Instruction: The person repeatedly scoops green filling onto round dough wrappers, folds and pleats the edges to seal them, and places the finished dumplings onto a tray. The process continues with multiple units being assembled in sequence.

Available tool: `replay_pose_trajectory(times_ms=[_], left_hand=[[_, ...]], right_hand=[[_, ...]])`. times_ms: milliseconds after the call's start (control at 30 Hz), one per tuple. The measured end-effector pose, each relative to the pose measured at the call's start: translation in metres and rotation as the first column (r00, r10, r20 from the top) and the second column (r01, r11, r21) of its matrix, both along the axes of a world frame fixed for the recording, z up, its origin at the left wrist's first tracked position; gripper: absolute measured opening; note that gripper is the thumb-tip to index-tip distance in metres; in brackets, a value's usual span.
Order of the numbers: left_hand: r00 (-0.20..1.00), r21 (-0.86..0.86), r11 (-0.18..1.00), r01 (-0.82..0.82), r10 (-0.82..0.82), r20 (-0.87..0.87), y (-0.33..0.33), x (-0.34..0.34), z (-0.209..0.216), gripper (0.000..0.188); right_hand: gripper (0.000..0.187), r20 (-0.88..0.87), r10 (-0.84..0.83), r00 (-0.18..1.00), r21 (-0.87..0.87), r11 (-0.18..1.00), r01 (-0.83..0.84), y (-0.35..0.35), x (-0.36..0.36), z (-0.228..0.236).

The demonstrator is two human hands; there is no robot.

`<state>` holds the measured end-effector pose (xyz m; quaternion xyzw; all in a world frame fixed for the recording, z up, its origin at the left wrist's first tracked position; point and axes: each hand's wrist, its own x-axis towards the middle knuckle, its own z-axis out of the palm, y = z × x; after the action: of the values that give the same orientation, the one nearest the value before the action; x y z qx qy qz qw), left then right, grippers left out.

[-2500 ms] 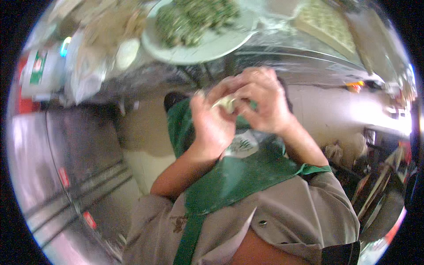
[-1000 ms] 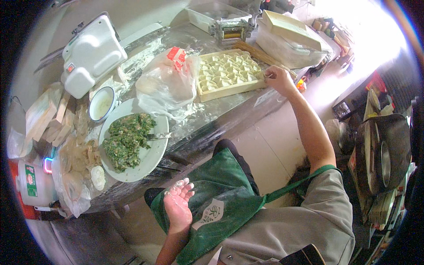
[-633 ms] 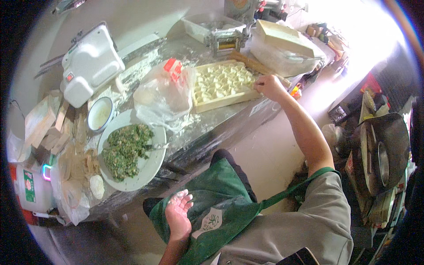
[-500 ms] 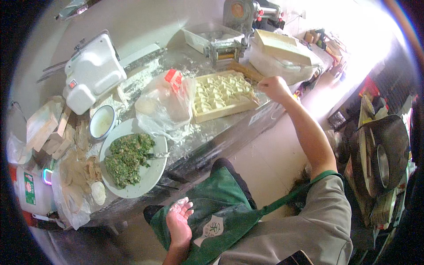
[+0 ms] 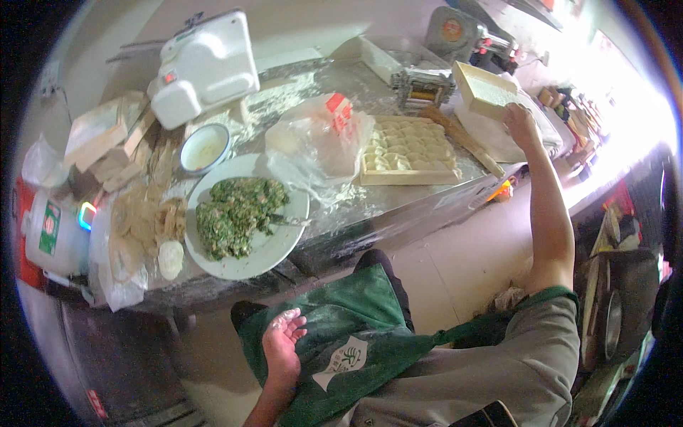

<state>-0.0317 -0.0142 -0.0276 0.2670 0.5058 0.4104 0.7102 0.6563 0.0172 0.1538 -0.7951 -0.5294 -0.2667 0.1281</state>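
My right hand (image 5: 522,127) reaches to the far right and grips the near right corner of a shallow wooden tray (image 5: 479,104). That tray tilts over a white covered bin (image 5: 484,132), and its pale, floury inside shows. To its left, rows of dumplings (image 5: 409,144) fill a second wooden tray (image 5: 420,178). My left hand (image 5: 283,345) hangs over my green apron (image 5: 334,306), fingers loosely curled and apart, floury and holding nothing. A large white plate (image 5: 245,267) bears chopped green filling (image 5: 238,213) with a metal utensil handle (image 5: 288,220) sticking out.
A clear plastic bag (image 5: 313,153) lies between plate and dumplings. A wooden stick (image 5: 469,142) rests by the dumpling tray. Behind stand a roller machine (image 5: 423,89) and a white machine (image 5: 206,67). A rimmed bowl (image 5: 205,148) and a dough ball (image 5: 171,260) are left.
My right hand has moved from beside the dumpling tray to the other wooden tray, which now tilts with its inside showing. The view has shifted; my left hand stays over the apron.
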Motion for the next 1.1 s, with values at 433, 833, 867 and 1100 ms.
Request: replay_pose_trajectory(times_ms=[433,833,867,1100], left_hand=[[0.982,0.035,0.981,0.189,-0.189,0.005,-0.005,-0.004,-0.022,0.034],[0.975,0.046,0.974,0.222,-0.222,-0.013,-0.007,-0.019,-0.030,0.036],[0.976,0.044,0.975,0.219,-0.219,-0.006,-0.007,-0.020,-0.033,0.036],[0.956,0.088,0.952,0.294,-0.293,-0.021,-0.009,-0.014,-0.036,0.039]], right_hand=[[0.026,-0.094,0.130,0.987,-0.173,0.974,-0.145,0.027,-0.237,-0.034],[0.025,-0.158,0.120,0.980,-0.232,0.960,-0.155,0.041,-0.272,-0.054],[0.025,-0.158,0.121,0.980,-0.232,0.960,-0.156,0.038,-0.271,-0.058],[0.024,-0.131,0.135,0.982,-0.207,0.965,-0.160,0.036,-0.274,-0.063]])
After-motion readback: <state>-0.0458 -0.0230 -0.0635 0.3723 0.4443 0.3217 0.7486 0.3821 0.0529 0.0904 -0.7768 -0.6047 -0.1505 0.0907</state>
